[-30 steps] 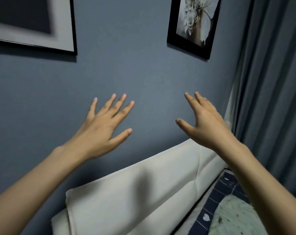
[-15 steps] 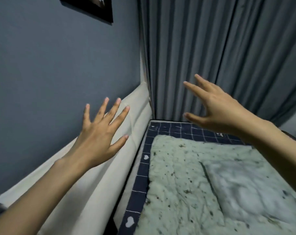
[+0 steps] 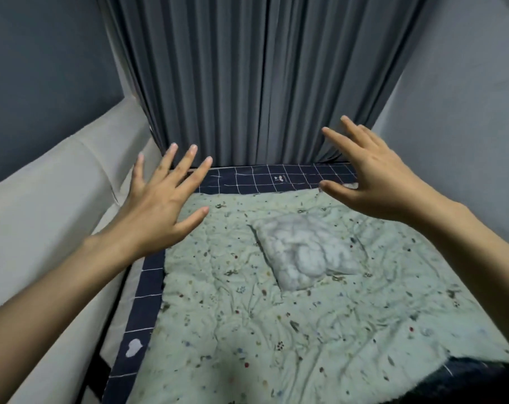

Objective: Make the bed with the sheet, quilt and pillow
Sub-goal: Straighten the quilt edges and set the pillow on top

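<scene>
At the far left a cream padded headboard [image 3: 61,205] runs along the bed's edge, and just beside it a strip of navy grid-patterned sheet [image 3: 144,301] shows from under the covers. The left hand [image 3: 157,208] hangs in the air above that edge, fingers straight and spread wide, holding nothing. The pale green floral quilt [image 3: 276,330] lies spread but wrinkled over most of the sheet, leaving the navy border bare along the left side and along the far edge by the grey curtain [image 3: 262,83]. A white crinkled pillow [image 3: 305,255] rests on top of the quilt, towards the middle and turned at an angle. Above its far right side the right hand [image 3: 375,182] hovers, fingers apart and loosely extended, also touching nothing.

All three pieces seem to be on the bed, so the work looks near its end: a tidying stage. The next move probably calls for both hands to come down on the pillow or quilt, to square the pillow and smooth the creases flat.

No containers are in view.
</scene>
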